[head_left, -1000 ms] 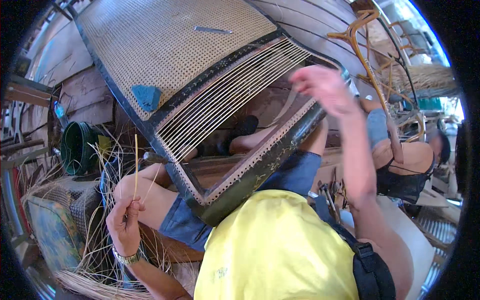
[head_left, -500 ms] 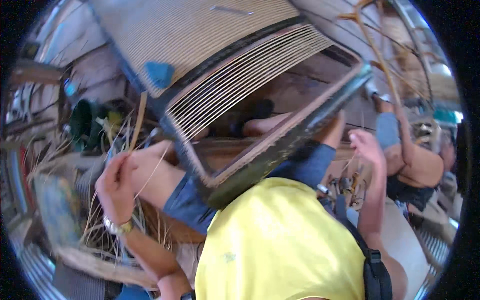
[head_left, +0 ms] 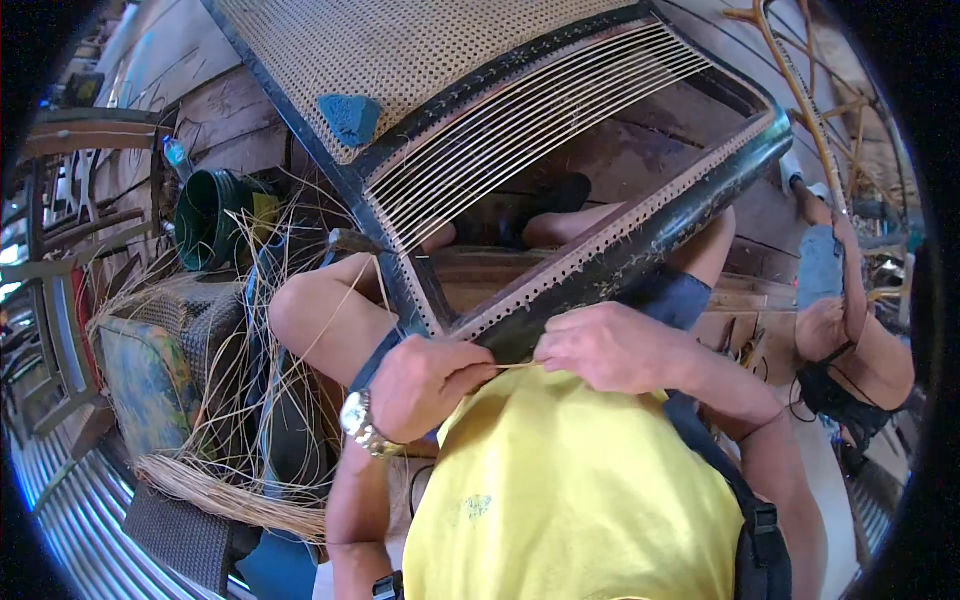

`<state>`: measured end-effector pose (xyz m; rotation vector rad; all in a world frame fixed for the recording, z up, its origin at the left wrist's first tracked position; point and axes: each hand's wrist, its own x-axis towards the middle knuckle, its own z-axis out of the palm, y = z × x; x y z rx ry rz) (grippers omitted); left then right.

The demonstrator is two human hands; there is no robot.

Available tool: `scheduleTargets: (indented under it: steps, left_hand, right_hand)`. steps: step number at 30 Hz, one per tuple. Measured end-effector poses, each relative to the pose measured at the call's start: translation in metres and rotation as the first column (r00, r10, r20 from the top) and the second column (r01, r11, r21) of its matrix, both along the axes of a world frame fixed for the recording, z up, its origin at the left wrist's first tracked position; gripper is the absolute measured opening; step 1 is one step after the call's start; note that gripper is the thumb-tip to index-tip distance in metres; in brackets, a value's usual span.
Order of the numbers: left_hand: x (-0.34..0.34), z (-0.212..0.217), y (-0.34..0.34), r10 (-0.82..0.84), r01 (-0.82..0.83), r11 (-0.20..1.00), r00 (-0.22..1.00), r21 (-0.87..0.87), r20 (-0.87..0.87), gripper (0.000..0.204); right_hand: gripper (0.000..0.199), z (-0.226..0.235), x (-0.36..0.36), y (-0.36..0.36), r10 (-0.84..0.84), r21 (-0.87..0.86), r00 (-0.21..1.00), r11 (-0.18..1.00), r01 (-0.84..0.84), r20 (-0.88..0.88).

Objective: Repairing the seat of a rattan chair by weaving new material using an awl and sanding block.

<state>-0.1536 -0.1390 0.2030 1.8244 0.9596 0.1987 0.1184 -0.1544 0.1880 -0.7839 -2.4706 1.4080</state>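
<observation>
Tan strand (head_left: 517, 366) between both grips (head_left: 425, 385) (head_left: 608, 347)

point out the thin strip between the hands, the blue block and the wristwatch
Thin strip (head_left: 516, 366): head view, on its short exposed stretch.
Blue block (head_left: 349, 119): head view, middle of its visible top.
Wristwatch (head_left: 355, 412): head view, on the dial.

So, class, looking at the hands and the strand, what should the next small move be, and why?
Perhaps raise the cane strand toward the frame's unstrung part: the left hand and right hand hold it between them, while the laid strands cover only part of the opening.
</observation>
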Motion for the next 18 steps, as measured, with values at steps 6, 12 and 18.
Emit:
scheduleTargets:
  steps: [6, 12, 18]
  left_hand:
    - [-0.127, 0.022, 0.059, 0.107, -0.133, 0.991, 0.891, -0.029, -0.441, 0.016]
    - [-0.268, 0.068, 0.215, 0.638, 0.167, 0.511, 0.584, 0.843, -0.503, 0.03]
    - [-0.121, 0.058, 0.131, 0.64, -0.546, 0.559, 0.762, 0.624, 0.094, 0.048]
  right_hand:
    - [0.009, -0.011, 0.126, -0.008, -0.285, 0.002, 0.878, 0.951, 0.308, 0.384]
    - [0.008, 0.005, 0.155, -0.035, -0.542, -0.358, 0.727, 0.637, 0.682, 0.42]
    - [0.014, -0.011, 0.054, -0.006, -0.825, -0.669, 0.564, 0.394, 0.63, 0.046]
